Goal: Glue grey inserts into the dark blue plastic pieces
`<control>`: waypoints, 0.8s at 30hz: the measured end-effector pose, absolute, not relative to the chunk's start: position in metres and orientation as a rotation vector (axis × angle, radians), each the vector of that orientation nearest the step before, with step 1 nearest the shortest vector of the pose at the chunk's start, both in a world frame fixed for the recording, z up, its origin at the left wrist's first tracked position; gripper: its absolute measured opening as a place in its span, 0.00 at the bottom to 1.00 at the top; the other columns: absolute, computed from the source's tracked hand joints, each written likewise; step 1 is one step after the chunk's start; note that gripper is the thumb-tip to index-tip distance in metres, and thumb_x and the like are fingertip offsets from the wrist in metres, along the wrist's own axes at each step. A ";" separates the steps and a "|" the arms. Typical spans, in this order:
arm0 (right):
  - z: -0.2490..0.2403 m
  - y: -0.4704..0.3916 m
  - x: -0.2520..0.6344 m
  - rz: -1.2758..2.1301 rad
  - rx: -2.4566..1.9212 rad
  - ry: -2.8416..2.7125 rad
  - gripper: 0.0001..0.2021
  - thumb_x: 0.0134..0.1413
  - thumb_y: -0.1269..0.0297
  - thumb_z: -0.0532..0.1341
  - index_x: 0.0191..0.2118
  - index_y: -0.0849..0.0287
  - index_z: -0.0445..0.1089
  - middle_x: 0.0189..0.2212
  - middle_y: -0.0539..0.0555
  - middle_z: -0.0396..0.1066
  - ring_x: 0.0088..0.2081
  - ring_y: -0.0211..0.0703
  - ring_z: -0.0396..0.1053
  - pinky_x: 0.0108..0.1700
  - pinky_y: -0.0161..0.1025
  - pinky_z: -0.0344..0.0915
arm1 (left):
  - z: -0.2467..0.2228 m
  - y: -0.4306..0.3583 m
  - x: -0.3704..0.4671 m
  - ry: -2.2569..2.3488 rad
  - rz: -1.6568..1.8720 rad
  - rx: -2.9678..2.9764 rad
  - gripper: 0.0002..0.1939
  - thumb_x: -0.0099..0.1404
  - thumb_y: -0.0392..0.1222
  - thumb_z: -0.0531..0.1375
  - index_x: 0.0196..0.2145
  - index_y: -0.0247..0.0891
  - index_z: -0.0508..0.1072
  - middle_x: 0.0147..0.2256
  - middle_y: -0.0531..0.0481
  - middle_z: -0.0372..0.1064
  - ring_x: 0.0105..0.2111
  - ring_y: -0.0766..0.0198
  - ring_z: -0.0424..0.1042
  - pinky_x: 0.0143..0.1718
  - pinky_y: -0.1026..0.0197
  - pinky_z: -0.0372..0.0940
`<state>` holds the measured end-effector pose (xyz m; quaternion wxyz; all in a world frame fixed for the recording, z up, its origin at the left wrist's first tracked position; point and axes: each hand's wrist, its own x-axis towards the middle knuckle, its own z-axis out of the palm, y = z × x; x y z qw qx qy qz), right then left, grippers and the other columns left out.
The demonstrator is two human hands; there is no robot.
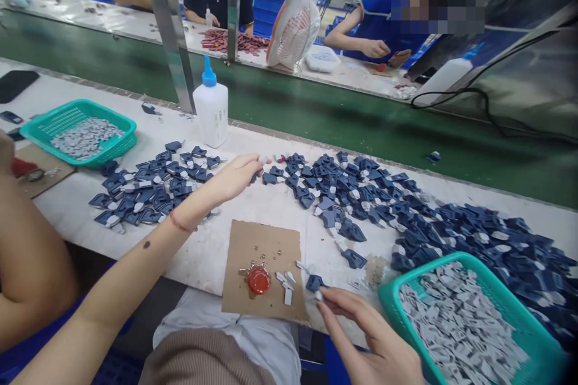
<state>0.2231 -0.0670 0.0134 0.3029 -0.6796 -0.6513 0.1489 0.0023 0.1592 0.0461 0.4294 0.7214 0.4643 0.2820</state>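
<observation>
My left hand reaches forward over the white bench, fingers drawn together. A dark blue bit shows beneath the fingers, but I cannot tell what they grip. Close to the bench edge, my right hand pinches a small dark blue plastic piece between thumb and forefinger. Left of it lies a cardboard sheet bearing a red cap of liquid, spilled drops and several grey strips. Dark blue pieces with grey tabs are spread in a left pile and a larger right pile.
A green basket of grey strips stands at right, another green basket at left. A white bottle with a blue nozzle stands behind. A neighbour's arm is at left; people work across the green strip.
</observation>
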 end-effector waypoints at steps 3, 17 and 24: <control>0.018 -0.050 0.194 0.519 -1.618 -1.842 0.05 0.60 0.65 0.60 0.39 0.54 0.73 0.38 0.55 0.76 0.40 0.45 0.75 0.41 0.37 0.73 | 0.046 0.124 -0.014 1.061 0.699 1.511 0.13 0.67 0.44 0.52 0.34 0.35 0.74 0.37 0.45 0.73 0.35 0.61 0.70 0.37 0.59 0.65; 0.012 -0.022 0.160 0.597 -1.520 -2.237 0.10 0.66 0.71 0.52 0.38 0.56 0.70 0.35 0.54 0.71 0.37 0.43 0.71 0.37 0.39 0.71 | 0.002 0.031 -0.042 0.947 0.890 0.478 0.12 0.58 0.41 0.68 0.41 0.39 0.78 0.43 0.46 0.77 0.46 0.56 0.74 0.50 0.58 0.66; 0.021 -0.019 0.158 0.756 -1.564 -2.072 0.10 0.64 0.69 0.54 0.35 0.56 0.72 0.34 0.55 0.73 0.37 0.45 0.72 0.38 0.40 0.71 | 0.008 0.028 -0.037 0.908 0.857 0.353 0.17 0.57 0.44 0.69 0.45 0.42 0.77 0.42 0.47 0.76 0.40 0.61 0.74 0.39 0.62 0.71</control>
